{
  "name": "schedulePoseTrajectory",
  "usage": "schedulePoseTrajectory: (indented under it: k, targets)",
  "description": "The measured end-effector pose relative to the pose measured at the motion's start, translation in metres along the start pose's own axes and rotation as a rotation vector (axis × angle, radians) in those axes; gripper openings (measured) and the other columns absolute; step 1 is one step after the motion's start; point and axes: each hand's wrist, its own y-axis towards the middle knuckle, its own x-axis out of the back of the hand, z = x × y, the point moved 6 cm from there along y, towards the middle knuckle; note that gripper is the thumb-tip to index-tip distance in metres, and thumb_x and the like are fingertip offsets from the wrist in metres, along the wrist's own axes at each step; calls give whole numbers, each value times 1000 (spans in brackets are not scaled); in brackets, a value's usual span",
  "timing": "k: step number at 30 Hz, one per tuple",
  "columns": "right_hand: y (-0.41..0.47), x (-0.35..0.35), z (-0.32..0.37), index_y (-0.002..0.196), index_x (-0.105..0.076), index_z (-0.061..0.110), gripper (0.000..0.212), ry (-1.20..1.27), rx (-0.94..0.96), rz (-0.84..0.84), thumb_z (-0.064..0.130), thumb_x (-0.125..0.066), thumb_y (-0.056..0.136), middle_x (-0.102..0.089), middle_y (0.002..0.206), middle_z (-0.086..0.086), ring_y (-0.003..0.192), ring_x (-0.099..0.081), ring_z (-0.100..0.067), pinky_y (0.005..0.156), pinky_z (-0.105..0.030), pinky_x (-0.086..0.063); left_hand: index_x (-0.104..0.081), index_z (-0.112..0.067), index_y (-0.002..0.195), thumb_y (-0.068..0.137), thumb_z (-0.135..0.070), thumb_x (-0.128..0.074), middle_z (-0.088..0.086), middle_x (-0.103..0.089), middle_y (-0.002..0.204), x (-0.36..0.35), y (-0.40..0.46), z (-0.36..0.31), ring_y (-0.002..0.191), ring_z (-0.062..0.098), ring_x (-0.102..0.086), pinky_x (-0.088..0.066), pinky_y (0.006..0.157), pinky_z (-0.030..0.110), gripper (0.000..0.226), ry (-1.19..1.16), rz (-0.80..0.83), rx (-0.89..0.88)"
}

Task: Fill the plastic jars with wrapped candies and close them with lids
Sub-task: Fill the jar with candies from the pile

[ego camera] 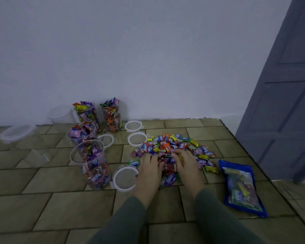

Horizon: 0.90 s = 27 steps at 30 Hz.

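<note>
Tiled floor (60, 199), pale wall (148, 59), grey door (285, 103) right.

Two forearms in long, dark grey-green sleeves (217, 217) of plain, unpatterned fabric, each ending at the wrist. Left hand (148, 170) and right hand (187, 166) bare: no gloves, rings, watch or bracelet visible. Rest of the person outside the view.

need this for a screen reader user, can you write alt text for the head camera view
A person's left hand and right hand gather wrapped candies from a pile on a tiled floor. Left of the pile stand four open candy-filled jars with loose lids nearby; a blue candy bag lies to the right.
</note>
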Motion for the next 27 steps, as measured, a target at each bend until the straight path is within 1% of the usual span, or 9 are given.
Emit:
schedulePoseTrajectory:
  k: [3,7,10,12,13,15,18,23,27]
  targets:
    - [7,1,14,109,-62,17,26,110,-24,-62,35,-48,98,-59,102,6,99,-54,-7,83,-21,-41,-54,-15,125,101,-33,-43,2,-47,123,12,5,2,113,17,-44,-45,94,38,32,-111,-57,0]
    - [9,2,35,96,-63,23,22,327,-60,-92,37,-46,99,-63,90,13,87,-57,4,75,-15,-43,-61,-9,112,99,-26,-50,4,-53,109,35,9,1,99,14,-48,-43,87,30,23,-260,-192,-70]
    - [12,-1,46,93,-67,24,28,504,-110,-132,42,-47,98,-69,90,6,90,-63,-6,81,-26,-49,-61,-11,110,100,-37,-46,2,-53,105,57,14,-3,98,14,-50,-44,87,31,32,-299,-229,-90]
    - [14,-5,54,93,-68,23,31,598,-141,-160,45,-48,97,-71,91,1,92,-65,-13,82,-32,-51,-61,-10,108,99,-43,-41,2,-54,105,74,18,-6,98,15,-51,-41,86,25,40,-330,-271,-105]
    - [15,-6,60,93,-68,22,32,636,-152,-170,46,-48,96,-71,92,0,91,-65,-15,81,-33,-51,-61,-9,108,100,-39,-43,2,-55,104,84,19,-8,98,14,-51,-39,85,21,36,-363,-287,-109]
    - [18,-10,73,92,-68,20,34,709,-170,-173,47,-48,96,-67,83,0,81,-62,-16,72,-32,-50,-61,-11,105,101,-31,-46,-2,-53,101,103,21,-11,96,10,-50,-34,81,12,25,-397,-319,-122]
    - [20,-19,99,89,-65,17,30,867,-195,-158,41,-48,98,-49,59,2,54,-44,-12,50,-27,-37,-60,-13,104,101,-30,-46,-7,-48,96,130,24,-7,90,4,-46,-33,77,6,22,-415,-351,-126]
    - [25,-40,147,83,-63,21,27,1009,-190,-118,34,-47,100,-48,50,10,45,-43,-6,41,-23,-34,-57,-18,99,101,-29,-47,-4,-52,97,171,26,15,86,-3,-46,-33,79,4,15,-428,-429,-164]
    - [33,-67,183,82,-63,20,27,1077,-199,-80,33,-47,100,-49,51,8,46,-41,-8,46,-25,-32,-59,-16,100,99,-30,-48,-2,-55,98,195,27,46,85,-4,-46,-32,80,2,18,-413,-496,-154]
